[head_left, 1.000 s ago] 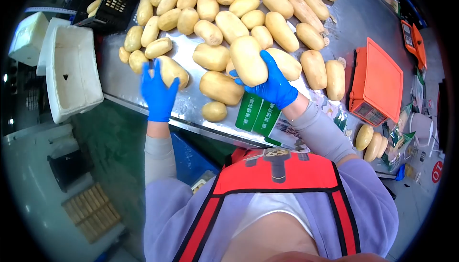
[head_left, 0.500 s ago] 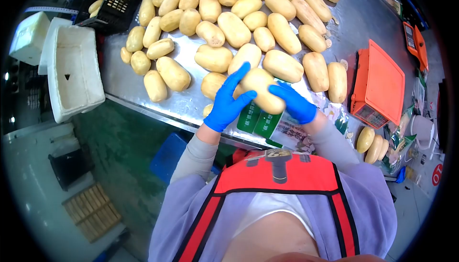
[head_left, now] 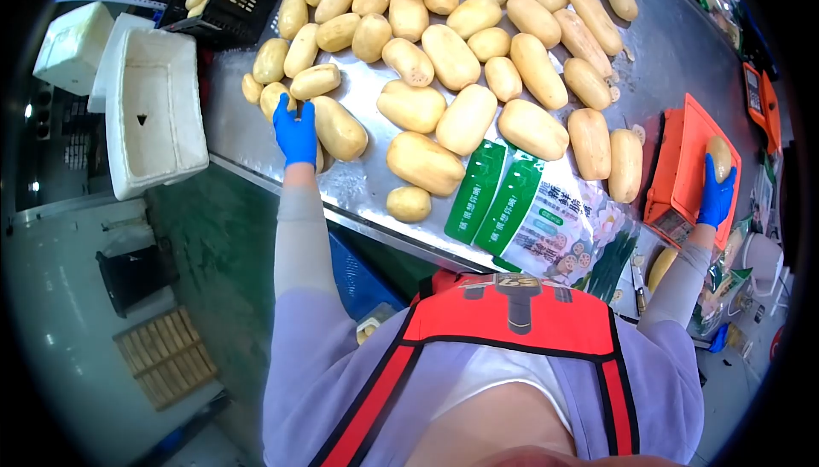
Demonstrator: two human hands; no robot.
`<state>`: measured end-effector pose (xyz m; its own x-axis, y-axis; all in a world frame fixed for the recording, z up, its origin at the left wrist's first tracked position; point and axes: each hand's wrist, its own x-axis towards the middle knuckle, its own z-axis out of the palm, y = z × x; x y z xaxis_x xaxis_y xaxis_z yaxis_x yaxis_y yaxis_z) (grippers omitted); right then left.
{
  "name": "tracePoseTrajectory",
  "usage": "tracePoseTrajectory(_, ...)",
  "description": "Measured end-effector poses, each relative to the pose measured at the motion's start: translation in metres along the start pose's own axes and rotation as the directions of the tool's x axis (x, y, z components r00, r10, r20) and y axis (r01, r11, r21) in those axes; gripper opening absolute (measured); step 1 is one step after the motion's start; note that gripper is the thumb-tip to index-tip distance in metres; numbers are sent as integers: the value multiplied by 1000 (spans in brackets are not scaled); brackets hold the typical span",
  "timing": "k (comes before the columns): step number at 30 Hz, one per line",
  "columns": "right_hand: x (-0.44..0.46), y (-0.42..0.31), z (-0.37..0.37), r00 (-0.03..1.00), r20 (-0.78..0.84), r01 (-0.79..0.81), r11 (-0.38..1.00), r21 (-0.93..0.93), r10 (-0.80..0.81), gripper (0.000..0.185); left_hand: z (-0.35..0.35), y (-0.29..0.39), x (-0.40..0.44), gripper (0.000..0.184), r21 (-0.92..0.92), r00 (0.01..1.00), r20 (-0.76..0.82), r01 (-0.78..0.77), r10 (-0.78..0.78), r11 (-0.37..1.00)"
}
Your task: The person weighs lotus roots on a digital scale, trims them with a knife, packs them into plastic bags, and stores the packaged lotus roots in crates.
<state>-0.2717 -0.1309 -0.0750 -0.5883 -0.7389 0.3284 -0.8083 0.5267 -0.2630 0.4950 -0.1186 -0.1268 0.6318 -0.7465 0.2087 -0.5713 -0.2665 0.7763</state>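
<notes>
Roots (head_left: 450,56) lie spread over the metal table (head_left: 661,53) in the head view. The right hand (head_left: 717,197) has its gloved fingers curled round the near end of a pale root (head_left: 719,156), over the orange tray (head_left: 685,139); whether root and tray touch, I cannot tell. The left hand (head_left: 297,136) is just beside a thick root (head_left: 343,130); its grip is unclear. Such smooth shapes could slip from gloves, so a snug hold near the middle seems best.
</notes>
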Motion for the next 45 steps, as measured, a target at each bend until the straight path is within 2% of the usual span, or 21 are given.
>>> tracePoseTrajectory(6,8,20,14,998,-70,-1,998,-60,-3,90,31,-11,40,75,242,949,178,-297,259,924)
tracePoseTrajectory(7,8,20,12,998,-70,-3,998,-66,-2,90,37,-8,41,77,429,924,231,-379,306,820)
tracePoseTrajectory(8,3,10,3,978,-175,98,991,-92,-113,83,42,-3,41,79,590,894,295,-449,339,671)
tracePoseTrajectory(10,-12,-18,-17,938,-269,189,972,-137,-220,77,50,-6,48,81,642,899,333,-437,285,630)
tracePoseTrajectory(12,-31,-56,-34,848,-368,426,903,47,-381,62,55,-11,58,75,696,893,412,-437,182,570)
tracePoseTrajectory(14,-48,-83,-36,853,-358,448,886,123,-381,58,48,19,56,68,687,882,453,-437,129,580)
tracePoseTrajectory(16,-64,-108,-34,857,-346,464,862,201,-381,55,44,30,51,62,485,746,618,-610,249,626)
tracePoseTrajectory(20,-105,-156,-18,876,-230,480,717,506,-424,50,48,40,26,63,138,606,683,-656,409,742)
tracePoseTrajectory(22,-123,-172,-9,895,-155,420,676,605,-418,50,48,52,20,64,177,605,710,-649,362,740)
tracePoseTrajectory(24,-136,-183,0,873,35,358,688,631,-486,49,49,60,18,66,-179,593,706,-378,386,908)
tracePoseTrajectory(26,-146,-197,6,842,52,390,671,631,-538,49,56,86,7,68,-179,637,694,-299,335,937)
tracePoseTrajectory(28,-163,-218,4,805,91,334,573,748,-587,46,71,112,-5,74,-161,802,596,62,47,985)
tracePoseTrajectory(32,-206,-253,13,591,148,353,419,837,-793,48,102,131,-5,98,284,849,528,-168,-8,944)
tracePoseTrajectory(34,-225,-265,33,435,58,536,310,785,-899,54,124,108,-3,102,293,798,596,-317,87,902)
tracePoseTrajectory(36,-233,-281,38,370,58,551,269,790,-927,61,122,134,-19,104,481,840,542,-320,10,816)
tracePoseTrajectory(38,-239,-290,42,335,76,593,273,757,-939,67,127,117,-15,101,429,847,531,-280,11,859)
tracePoseTrajectory(40,-243,-296,40,340,67,566,261,782,-938,73,131,81,-3,91,-85,848,516,-89,120,992)
tracePoseTrajectory(41,-244,-298,35,340,59,570,255,781,-939,70,119,84,-5,82,-290,819,574,223,-18,931)
tracePoseTrajectory(42,-245,-296,33,338,57,572,254,780,-939,70,93,108,-10,72,-318,722,671,483,-166,816)
tracePoseTrajectory(44,-246,-293,32,381,23,497,226,837,-924,64,70,100,-20,61,-415,683,718,577,-137,703)
tracePoseTrajectory(45,-246,-291,31,381,24,497,226,838,-924,64,61,98,-30,55,-506,664,738,663,-120,551)
